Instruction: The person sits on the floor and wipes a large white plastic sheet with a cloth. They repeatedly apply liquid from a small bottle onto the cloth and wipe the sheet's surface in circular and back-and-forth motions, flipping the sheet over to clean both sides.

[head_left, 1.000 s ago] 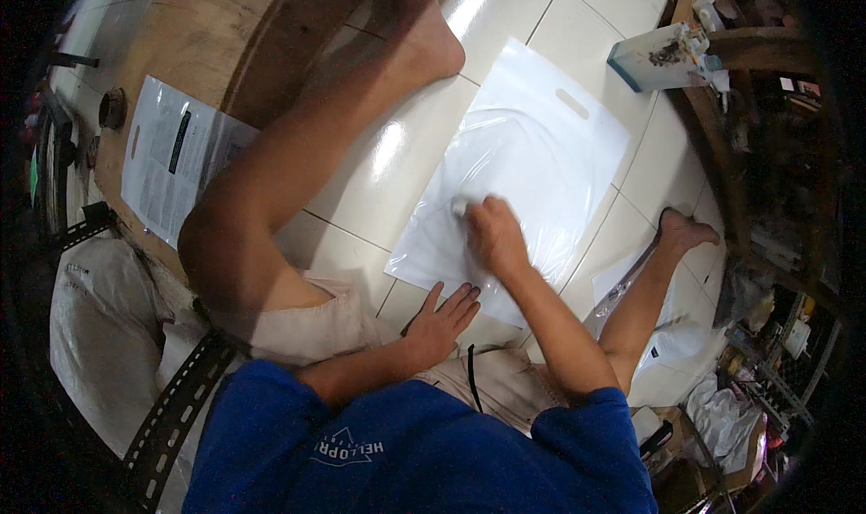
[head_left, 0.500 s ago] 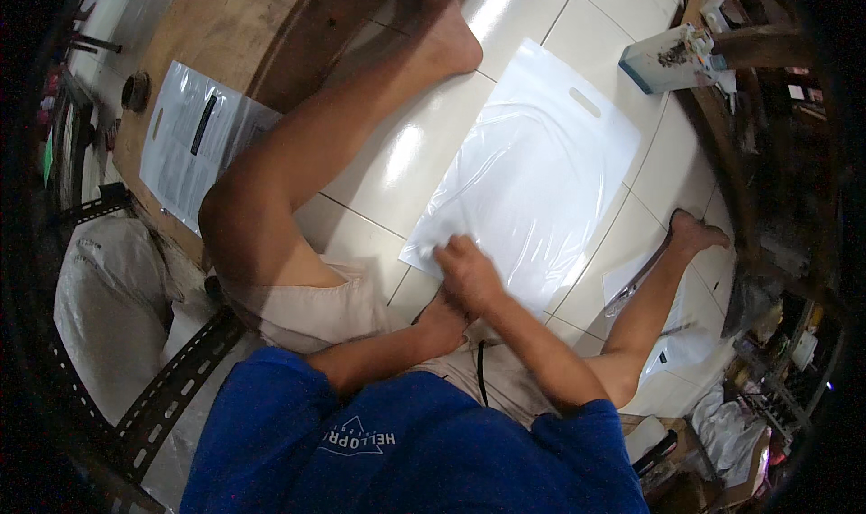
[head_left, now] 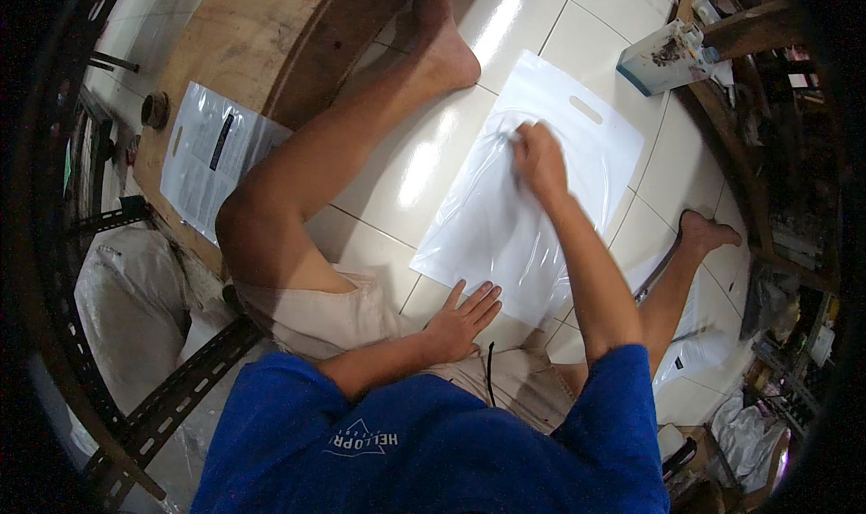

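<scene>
Both hands are on the white plastic bag (head_left: 505, 234) lying flat on the tiled floor (head_left: 397, 189) between my legs. Left hand (head_left: 465, 316) lies open, fingers spread, pressing its near edge; right hand (head_left: 538, 158) is closed, pinching the film toward the far end.

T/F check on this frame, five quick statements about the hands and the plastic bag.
1. The right hand rests on the white plastic bag. True.
2. The left hand lies flat with fingers spread at the bag's near edge. True.
3. The bag lies on the wooden board. False: it lies on the tiled floor.
4. The bag has a cut-out handle slot. True.
5. The left hand holds scissors. False: it holds nothing.
</scene>
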